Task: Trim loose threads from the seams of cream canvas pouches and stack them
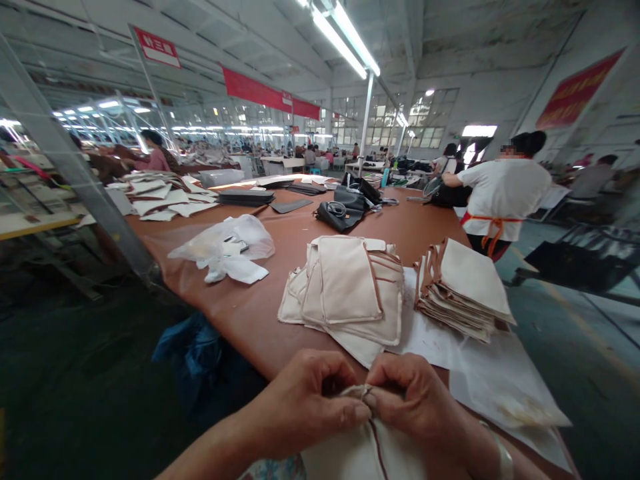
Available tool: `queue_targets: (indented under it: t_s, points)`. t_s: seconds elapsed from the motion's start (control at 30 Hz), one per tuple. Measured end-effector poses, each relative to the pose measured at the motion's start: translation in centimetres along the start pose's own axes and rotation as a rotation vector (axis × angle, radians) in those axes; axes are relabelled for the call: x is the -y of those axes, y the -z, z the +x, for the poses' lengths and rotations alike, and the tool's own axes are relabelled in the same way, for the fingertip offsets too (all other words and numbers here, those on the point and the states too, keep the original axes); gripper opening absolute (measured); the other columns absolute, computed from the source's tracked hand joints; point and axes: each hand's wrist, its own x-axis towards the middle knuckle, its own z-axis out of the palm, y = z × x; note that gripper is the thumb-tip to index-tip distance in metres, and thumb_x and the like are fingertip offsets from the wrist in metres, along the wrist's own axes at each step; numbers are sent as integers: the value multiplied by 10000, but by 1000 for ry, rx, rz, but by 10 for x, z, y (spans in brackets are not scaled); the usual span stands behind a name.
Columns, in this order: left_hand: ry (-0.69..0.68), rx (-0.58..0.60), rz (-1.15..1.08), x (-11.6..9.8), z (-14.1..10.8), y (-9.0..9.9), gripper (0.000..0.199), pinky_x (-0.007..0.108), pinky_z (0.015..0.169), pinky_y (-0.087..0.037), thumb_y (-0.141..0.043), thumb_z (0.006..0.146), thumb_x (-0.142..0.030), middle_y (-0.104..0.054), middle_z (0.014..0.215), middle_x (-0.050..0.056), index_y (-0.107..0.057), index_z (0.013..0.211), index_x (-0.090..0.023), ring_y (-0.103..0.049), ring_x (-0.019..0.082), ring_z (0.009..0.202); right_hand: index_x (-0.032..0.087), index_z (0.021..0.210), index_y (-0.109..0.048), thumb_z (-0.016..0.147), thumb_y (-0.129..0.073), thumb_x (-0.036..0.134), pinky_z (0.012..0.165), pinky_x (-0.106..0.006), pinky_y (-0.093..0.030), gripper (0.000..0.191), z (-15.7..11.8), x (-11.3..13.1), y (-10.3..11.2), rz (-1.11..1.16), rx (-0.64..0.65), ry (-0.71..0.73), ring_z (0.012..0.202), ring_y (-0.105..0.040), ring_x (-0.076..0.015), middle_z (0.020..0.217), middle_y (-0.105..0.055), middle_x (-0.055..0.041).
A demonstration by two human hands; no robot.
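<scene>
Both hands meet at the table's near edge, on a cream fabric panel (345, 460) with a dark brown line running down it. My left hand (310, 400) pinches the panel's upper edge between thumb and fingers. Close against it, my right hand (415, 393) grips the same edge, thumb and fingers pressed together. The fingertips partly hide the edge they hold. Just beyond the hands lies a loose pile of cream stitched panels (345, 280). To the right is a neater stack of cream pieces with brown edges (470, 280).
A brown-covered table (235, 307) stretches ahead. On it lie a clear plastic bag (250, 233), black bags (345, 203), dark flat pieces (245, 197) and pale cut pieces (165, 193). White paper (430, 340) lies under the right stack. A metal post (100, 180) rises at left; a person in white (505, 187) stands at right.
</scene>
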Motion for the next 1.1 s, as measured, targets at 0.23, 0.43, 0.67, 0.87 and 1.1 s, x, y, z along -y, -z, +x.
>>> queue_targets:
  t_s: [0.23, 0.43, 0.67, 0.87, 1.1]
  points:
    - [91, -81, 60, 0, 3, -13, 315, 202, 494, -258, -657, 800, -394, -491, 640, -23, -702, 802, -82, -356, 103, 594, 146, 686, -644, 861, -590, 266, 538, -211, -371, 219, -7, 0, 5, 29, 8, 98, 579, -498, -114, 621, -572, 10]
    - [117, -78, 129, 3, 5, -15, 245, 213, 486, -214, -566, 827, -327, -394, 617, -41, -611, 696, -125, -319, 104, 588, 150, 810, -653, 880, -576, 252, 538, -222, -391, 146, -12, 2, -2, -9, -19, 146, 575, -529, -126, 669, -607, -6]
    - [56, -46, 14, 10, 3, -17, 219, 219, 564, -318, -558, 822, -304, -541, 686, -6, -646, 745, -119, -418, 121, 643, 167, 823, -647, 916, -466, 140, 551, -244, -357, 205, -16, 2, 6, -269, -42, 562, 588, -527, -131, 668, -578, -21]
    - [199, -17, -368, 19, 2, -16, 205, 200, 442, -286, -711, 612, -292, -583, 590, 5, -638, 686, -115, -417, 89, 471, 197, 747, -619, 926, -517, 212, 509, -290, -226, 207, -20, -3, 13, -691, 18, 741, 536, -430, -114, 610, -533, 15]
    - [230, -10, -571, 21, 2, -20, 371, 178, 431, -305, -844, 644, -410, -600, 596, 13, -625, 680, -112, -431, 67, 450, 210, 650, -488, 942, -526, 228, 544, -286, -306, 296, -22, 0, 10, -633, -126, 591, 531, -442, -114, 568, -488, 32]
